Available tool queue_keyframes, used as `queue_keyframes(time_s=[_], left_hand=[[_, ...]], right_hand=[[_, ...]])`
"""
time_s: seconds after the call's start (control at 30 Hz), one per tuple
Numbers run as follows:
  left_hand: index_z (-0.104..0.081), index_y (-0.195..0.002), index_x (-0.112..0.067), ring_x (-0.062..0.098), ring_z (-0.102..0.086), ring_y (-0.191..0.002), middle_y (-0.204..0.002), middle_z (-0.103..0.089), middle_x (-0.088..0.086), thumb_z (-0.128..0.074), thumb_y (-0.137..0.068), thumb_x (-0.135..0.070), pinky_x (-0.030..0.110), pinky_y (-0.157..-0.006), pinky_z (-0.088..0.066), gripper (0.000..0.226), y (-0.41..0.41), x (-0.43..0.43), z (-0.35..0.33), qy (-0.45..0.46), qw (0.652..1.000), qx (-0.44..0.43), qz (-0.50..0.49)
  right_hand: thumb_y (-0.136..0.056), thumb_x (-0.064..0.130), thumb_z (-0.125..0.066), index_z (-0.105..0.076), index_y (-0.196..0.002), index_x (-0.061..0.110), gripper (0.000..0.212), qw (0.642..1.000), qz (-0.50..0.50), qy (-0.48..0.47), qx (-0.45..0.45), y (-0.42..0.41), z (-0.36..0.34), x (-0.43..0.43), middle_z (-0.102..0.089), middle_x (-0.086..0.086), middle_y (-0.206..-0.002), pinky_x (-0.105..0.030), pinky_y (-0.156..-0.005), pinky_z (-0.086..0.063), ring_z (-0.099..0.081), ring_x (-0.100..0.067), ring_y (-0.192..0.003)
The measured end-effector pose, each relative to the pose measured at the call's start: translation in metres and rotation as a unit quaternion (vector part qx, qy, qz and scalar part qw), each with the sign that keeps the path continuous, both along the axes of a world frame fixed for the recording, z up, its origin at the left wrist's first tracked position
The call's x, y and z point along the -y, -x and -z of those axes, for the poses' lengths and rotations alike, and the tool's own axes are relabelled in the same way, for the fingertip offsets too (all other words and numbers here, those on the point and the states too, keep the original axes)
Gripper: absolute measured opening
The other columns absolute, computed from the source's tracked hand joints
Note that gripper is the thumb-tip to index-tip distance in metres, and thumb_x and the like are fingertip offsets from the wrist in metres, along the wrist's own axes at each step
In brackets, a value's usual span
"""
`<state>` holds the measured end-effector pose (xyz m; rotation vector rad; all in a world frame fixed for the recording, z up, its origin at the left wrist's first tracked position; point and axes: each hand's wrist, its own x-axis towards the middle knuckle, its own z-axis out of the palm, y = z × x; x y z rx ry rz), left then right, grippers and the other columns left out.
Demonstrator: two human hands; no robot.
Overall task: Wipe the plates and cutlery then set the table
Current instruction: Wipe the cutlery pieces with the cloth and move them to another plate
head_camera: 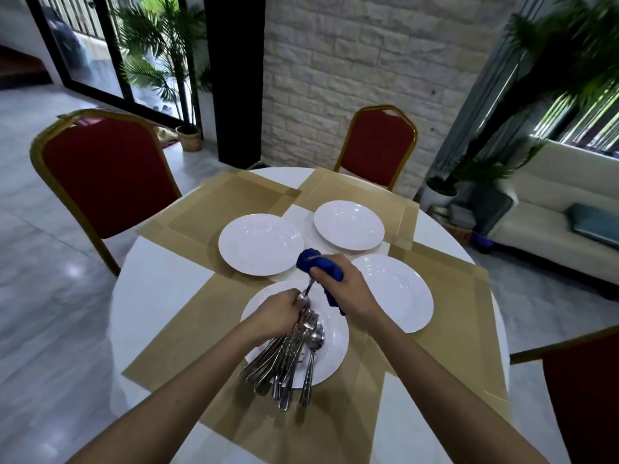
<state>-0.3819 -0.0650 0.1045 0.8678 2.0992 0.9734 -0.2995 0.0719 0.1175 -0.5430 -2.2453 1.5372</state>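
Step in hand: wiping cutlery.

The left hand is clenched round the cutlery bundle near its head ends. The handles fan out toward the near side, crossing the near rim of the near plate.

The same hand also pinches one end of a single piece. This end appears to be a spoon bowl, but it is too small to confirm.

The long axis of the single piece runs from the left hand toward the far right, into the right hand, which lies just beyond. The right hand grips the blue cloth, which is folded round the shaft of that piece.

Judgement: the wiping stroke must follow this axis. The cloth hand draws away to the far right while the left hand anchors the piece.

Three other plates lie beyond on placemats, with no cutlery beside them.
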Motion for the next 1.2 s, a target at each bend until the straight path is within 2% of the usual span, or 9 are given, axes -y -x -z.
queue_keyframes(time_s=[0.23, 0.4, 0.5, 0.67, 0.83, 0.97, 1.07, 1.13, 1.2], left_hand=[[-0.046, -0.07, -0.027, 0.009, -0.048, -0.058, -0.061, -0.051, -0.008, -0.033, -0.103, -0.022, 0.026, -0.057, -0.036, 0.036, -0.01, -0.002, -0.006, -0.078, 0.994, -0.058, -0.049], [-0.047, -0.083, -0.008, -0.005, -0.044, -0.041, -0.065, -0.046, -0.001, -0.032, -0.103, -0.012, 0.009, -0.044, -0.033, 0.025, -0.014, -0.006, -0.021, -0.182, 0.977, 0.064, -0.09], [-0.05, -0.081, -0.018, -0.002, -0.049, -0.053, -0.067, -0.051, -0.007, -0.033, -0.104, -0.022, 0.014, -0.054, -0.037, 0.029, -0.017, -0.002, -0.016, -0.179, 0.981, 0.021, -0.072], [-0.05, -0.078, -0.019, 0.0, -0.051, -0.058, -0.065, -0.05, -0.005, -0.032, -0.104, -0.022, 0.012, -0.059, -0.039, 0.032, -0.014, 0.0, -0.016, -0.151, 0.987, 0.031, -0.035], [-0.047, -0.117, -0.016, 0.019, -0.056, -0.093, -0.104, -0.055, -0.004, -0.054, -0.091, -0.046, 0.034, -0.074, -0.046, 0.04, -0.007, -0.001, -0.011, -0.028, 0.965, -0.261, 0.007], [-0.055, -0.11, -0.013, 0.027, -0.065, -0.087, -0.097, -0.067, 0.003, -0.051, -0.095, -0.038, 0.034, -0.063, -0.046, 0.029, -0.006, -0.006, -0.008, -0.003, 0.908, -0.419, 0.004], [-0.059, -0.1, -0.019, 0.014, -0.066, -0.075, -0.085, -0.07, -0.006, -0.033, -0.102, -0.033, 0.029, -0.063, -0.049, 0.029, 0.001, -0.006, -0.01, -0.048, 0.955, -0.291, -0.043], [-0.059, -0.094, -0.016, 0.004, -0.063, -0.061, -0.077, -0.067, -0.004, -0.033, -0.103, -0.026, 0.018, -0.053, -0.045, 0.03, 0.0, -0.007, -0.018, -0.118, 0.987, -0.084, -0.072], [-0.059, -0.09, -0.016, 0.003, -0.06, -0.056, -0.074, -0.065, -0.002, -0.033, -0.103, -0.023, 0.013, -0.048, -0.04, 0.03, -0.001, -0.009, -0.021, -0.145, 0.987, -0.013, -0.072]], right_hand=[[-0.085, 0.032, -0.07, -0.069, -0.107, 0.012, 0.03, 0.98, 0.159, -0.121, 0.013, 0.018, 0.004, -0.016, -0.043, 0.003, -0.1, -0.044, -0.072, -0.053, -0.055, -0.018, -0.079], [-0.085, 0.024, -0.071, -0.07, -0.097, 0.006, 0.021, 0.987, -0.004, -0.156, -0.037, 0.01, -0.009, 0.0, -0.043, -0.002, -0.093, -0.013, -0.066, -0.044, -0.052, -0.01, -0.078], [-0.086, 0.017, -0.071, -0.069, -0.095, 0.005, 0.015, 0.987, 0.087, -0.131, -0.045, 0.012, -0.015, -0.014, -0.044, -0.007, -0.095, -0.005, -0.058, -0.04, -0.049, -0.001, -0.068], [-0.083, 0.01, -0.066, -0.063, -0.087, 0.013, 0.005, 0.988, 0.147, -0.049, -0.004, 0.014, -0.026, -0.03, -0.052, -0.004, -0.092, -0.032, -0.045, -0.044, -0.052, -0.014, -0.054], [-0.081, 0.006, -0.063, -0.067, -0.095, 0.012, 0.016, 0.972, 0.204, -0.117, -0.002, 0.021, -0.027, -0.032, -0.053, -0.014, -0.097, -0.009, -0.044, -0.039, -0.053, -0.022, -0.067], [-0.082, 0.008, -0.065, -0.067, -0.108, 0.014, 0.026, 0.968, 0.203, -0.147, -0.01, 0.024, -0.027, -0.031, -0.049, -0.003, -0.097, -0.029, -0.072, -0.053, -0.055, -0.018, -0.08], [-0.083, 0.007, -0.069, -0.068, -0.107, 0.01, 0.024, 0.972, 0.172, -0.14, -0.078, 0.018, -0.027, -0.03, -0.047, -0.002, -0.106, -0.006, -0.071, -0.041, -0.051, 0.006, -0.087], [-0.082, 0.009, -0.072, -0.07, -0.104, 0.011, 0.023, 0.975, 0.121, -0.149, -0.11, 0.012, -0.021, -0.026, -0.042, -0.003, -0.114, -0.003, -0.079, -0.038, -0.047, 0.015, -0.097], [-0.08, 0.017, -0.075, -0.073, -0.101, 0.017, 0.021, 0.97, 0.063, -0.212, -0.096, 0.009, -0.007, -0.019, -0.04, -0.003, -0.115, -0.007, -0.087, -0.039, -0.043, 0.013, -0.103]])
